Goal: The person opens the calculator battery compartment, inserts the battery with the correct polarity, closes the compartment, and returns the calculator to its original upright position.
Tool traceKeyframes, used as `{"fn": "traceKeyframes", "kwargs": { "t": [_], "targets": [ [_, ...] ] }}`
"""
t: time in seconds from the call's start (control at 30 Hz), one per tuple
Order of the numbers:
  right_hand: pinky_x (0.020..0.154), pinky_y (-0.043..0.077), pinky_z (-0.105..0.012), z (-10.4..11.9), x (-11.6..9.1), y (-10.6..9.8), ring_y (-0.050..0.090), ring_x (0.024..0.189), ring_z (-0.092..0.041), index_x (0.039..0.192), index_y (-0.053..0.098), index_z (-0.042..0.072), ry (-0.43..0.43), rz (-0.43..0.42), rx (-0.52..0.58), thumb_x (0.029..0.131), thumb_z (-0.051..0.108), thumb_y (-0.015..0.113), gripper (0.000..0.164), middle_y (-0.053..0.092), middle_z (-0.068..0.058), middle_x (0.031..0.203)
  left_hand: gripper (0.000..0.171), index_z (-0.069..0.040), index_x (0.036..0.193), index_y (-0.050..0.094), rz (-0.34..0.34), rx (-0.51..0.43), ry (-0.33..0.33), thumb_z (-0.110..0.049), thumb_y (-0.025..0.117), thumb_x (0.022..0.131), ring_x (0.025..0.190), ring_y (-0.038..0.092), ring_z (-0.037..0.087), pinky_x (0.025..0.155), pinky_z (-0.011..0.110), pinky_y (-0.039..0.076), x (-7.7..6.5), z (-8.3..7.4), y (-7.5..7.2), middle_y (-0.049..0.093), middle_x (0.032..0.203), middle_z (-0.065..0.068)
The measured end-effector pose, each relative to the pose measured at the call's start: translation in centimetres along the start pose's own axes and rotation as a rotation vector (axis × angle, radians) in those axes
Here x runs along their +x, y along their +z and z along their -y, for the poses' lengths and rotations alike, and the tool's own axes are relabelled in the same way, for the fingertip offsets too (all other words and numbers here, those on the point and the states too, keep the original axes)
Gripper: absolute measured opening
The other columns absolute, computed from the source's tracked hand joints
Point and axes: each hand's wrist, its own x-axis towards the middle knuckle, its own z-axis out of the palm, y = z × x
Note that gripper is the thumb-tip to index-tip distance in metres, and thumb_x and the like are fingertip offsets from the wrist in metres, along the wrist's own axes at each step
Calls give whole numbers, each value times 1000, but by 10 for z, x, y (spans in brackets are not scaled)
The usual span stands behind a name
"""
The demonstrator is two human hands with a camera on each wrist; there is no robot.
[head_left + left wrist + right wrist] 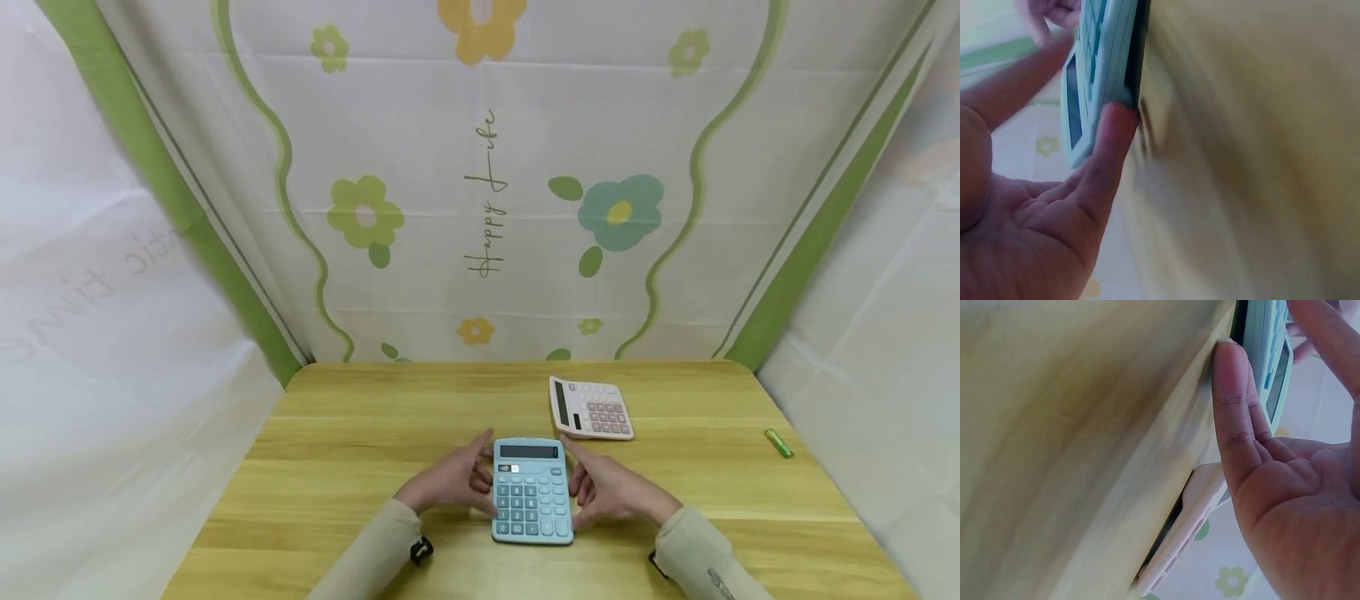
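A light blue calculator (531, 492) lies in front of me on the wooden table, display end away from me. My left hand (453, 479) is at its left side, with the index finger by the upper corner and the thumb at the lower edge. In the left wrist view, a straight fingertip (1117, 115) touches the calculator's side. On the opposite side is my right hand (611, 487), thumb by the lower right corner and index finger reaching the upper corner. The right wrist view shows its extended fingers (1233, 394) close beside the blue casing.
Just beyond my right hand sits a pink and white calculator (592, 410), turned sideways. A small green cylinder (778, 443) lies near the table's right edge. Patterned cloth (487, 208) hangs behind the wooden table (360, 442) and on both sides.
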Motion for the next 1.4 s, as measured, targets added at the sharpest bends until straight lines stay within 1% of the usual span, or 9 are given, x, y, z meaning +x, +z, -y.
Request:
{"fn": "traceKeyframes", "kwargs": {
  "t": [0.07,0.17,0.3,0.47,0.6,0.73,1.0,1.27,1.4],
  "targets": [
    [72,59,-26,0,-1,1,64,82,-21,166,4,4,-8,2,-8,66,13,98,138,63,-9,100,134,-7,167,8,26,25,18,-14,98,68,101,63,13,93,28,56,-5,0,5,62,122,4],
    [72,58,-26,0,-1,3,64,82,-21,166,1,3,-13,3,-7,65,13,98,141,62,-7,99,144,-5,167,5,28,105,51,-17,102,61,101,59,12,95,25,54,-10,-1,13,60,110,-1],
    [71,58,-26,0,-1,6,63,81,-20,165,-3,1,-14,5,9,63,12,99,144,62,-7,96,150,-2,166,1,-16,150,72,-17,104,57,99,55,11,96,25,52,-12,-3,24,54,110,-2],
    [69,58,-26,0,0,11,62,77,-17,164,-5,-1,-21,6,-5,61,13,100,148,62,-6,92,153,-1,165,-1,-52,152,34,-18,104,55,98,54,9,98,24,50,-14,-5,31,51,113,-3],
    [69,57,-25,1,3,12,62,76,-16,164,-6,-1,-16,-8,-33,59,14,101,151,62,-4,91,153,-2,166,0,-61,170,36,-20,104,55,98,54,9,96,24,50,-13,-4,30,52,113,-3],
    [69,56,-25,4,5,14,61,77,-14,164,-6,-1,-13,-14,-57,59,16,102,151,61,-2,92,154,-1,165,0,-70,212,47,-21,105,55,95,53,8,91,22,50,-12,-2,25,52,108,-4],
    [68,55,-24,9,3,13,61,77,-16,163,-7,-3,-24,-19,-79,59,15,101,151,61,-3,92,153,-2,166,0,-53,175,49,-19,104,55,97,53,10,91,22,50,-12,-3,22,51,113,-2],
    [68,55,-24,8,1,13,60,76,-14,163,-7,-4,-18,-13,-95,58,14,101,152,61,-3,92,155,-3,166,2,-58,225,21,-26,105,54,91,54,5,86,20,50,-9,-2,24,51,107,-6],
    [68,54,-24,8,1,14,59,75,-13,163,-6,-4,-10,-17,-107,57,15,102,152,61,-2,92,155,-4,166,2,-62,211,20,-27,106,53,93,55,4,87,21,50,-10,-1,25,50,112,-7]
  ]
}}
